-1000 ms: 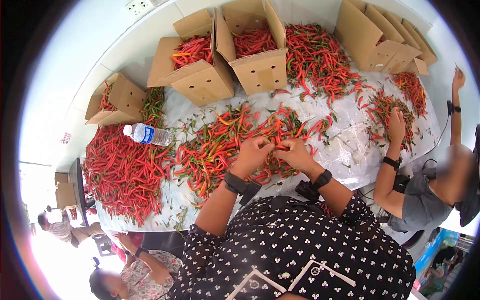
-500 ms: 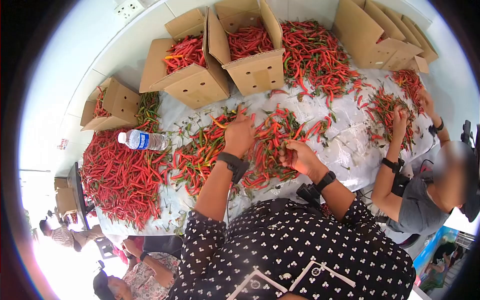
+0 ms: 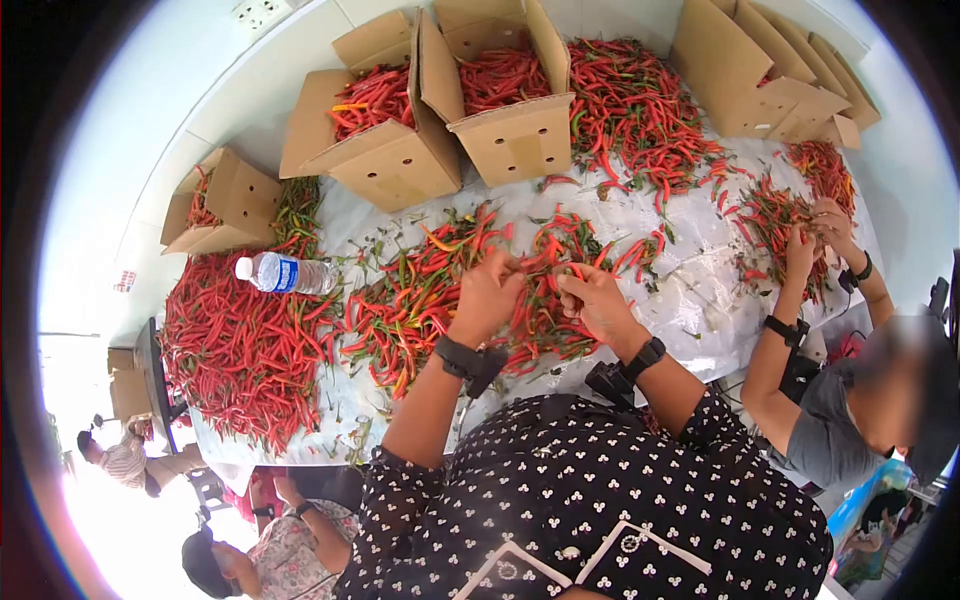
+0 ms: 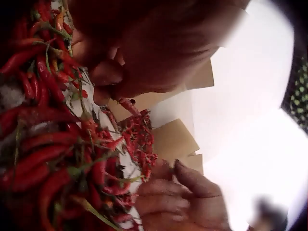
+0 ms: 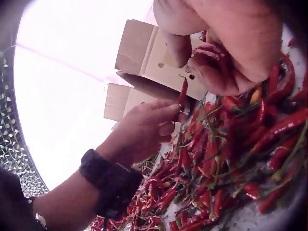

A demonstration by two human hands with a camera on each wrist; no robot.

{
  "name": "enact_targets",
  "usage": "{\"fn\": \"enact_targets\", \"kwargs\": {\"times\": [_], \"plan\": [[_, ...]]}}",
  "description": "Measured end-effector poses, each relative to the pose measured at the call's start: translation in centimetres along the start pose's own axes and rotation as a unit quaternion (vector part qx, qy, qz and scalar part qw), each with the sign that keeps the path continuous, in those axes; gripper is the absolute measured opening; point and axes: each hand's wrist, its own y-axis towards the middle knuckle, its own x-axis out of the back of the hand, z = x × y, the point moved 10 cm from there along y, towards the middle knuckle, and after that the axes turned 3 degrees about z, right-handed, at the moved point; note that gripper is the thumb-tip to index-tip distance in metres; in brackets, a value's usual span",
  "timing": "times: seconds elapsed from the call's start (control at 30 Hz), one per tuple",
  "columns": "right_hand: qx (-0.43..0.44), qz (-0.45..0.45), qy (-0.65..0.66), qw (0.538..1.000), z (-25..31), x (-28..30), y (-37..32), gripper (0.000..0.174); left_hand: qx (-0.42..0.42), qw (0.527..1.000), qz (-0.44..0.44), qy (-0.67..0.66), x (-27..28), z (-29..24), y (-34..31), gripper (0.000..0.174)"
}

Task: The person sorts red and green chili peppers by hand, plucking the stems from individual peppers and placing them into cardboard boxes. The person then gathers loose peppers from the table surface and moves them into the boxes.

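Both hands work over a loose spread of red chili peppers with green stems. My left hand pinches one red chili between thumb and fingertips, its stem end pointing up in the right wrist view. A little to the right, my right hand has its fingers curled around red chilies, partly hidden in the palm. The two hands face each other, a small gap apart, just above the spread.
A large heap of chilies lies left, a water bottle on its back edge. Cardboard boxes with chilies stand behind, next to another heap. At right, another person's hands handle chilies. White sheeting covers the table.
The hands were together a second ago. My left hand then reached forward into the chilies and has come back toward the right hand with a chili. The right hand stayed nearly in place.
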Motion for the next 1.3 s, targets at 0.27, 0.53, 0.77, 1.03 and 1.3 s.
{"fn": "enact_targets", "kwargs": {"times": [0.27, 0.53, 0.77, 1.03, 1.3], "plan": [[0.032, -0.02, -0.119, 0.992, -0.7, -0.7, -0.5, 0.01, 0.007, 0.99, 0.074, -0.123, -2.9, 1.0, -3.6, 0.017], [0.241, -0.013, -0.434, 0.868, 5.5, -5.6, -3.8, 0.013, -0.036, 0.987, -0.029, 0.154, -0.8, 0.9, -2.4, 0.016], [-0.012, 0.01, 0.15, 0.989, 0.7, -0.3, -0.3, 0.025, -0.12, 0.951, -0.037, 0.281, 1.0, 0.3, 0.5, 0.023], [-0.074, -0.001, 0.274, 0.959, -1.1, -0.5, -1.1, 0.023, -0.132, 0.945, -0.023, 0.297, -1.0, 0.2, 1.5, 0.016], [0.005, 0.017, -0.084, 0.996, 0.1, 0.2, -0.7, 0.013, 0.022, 0.983, 0.012, -0.182, 1.7, 2.1, 0.0, 0.014]]}}
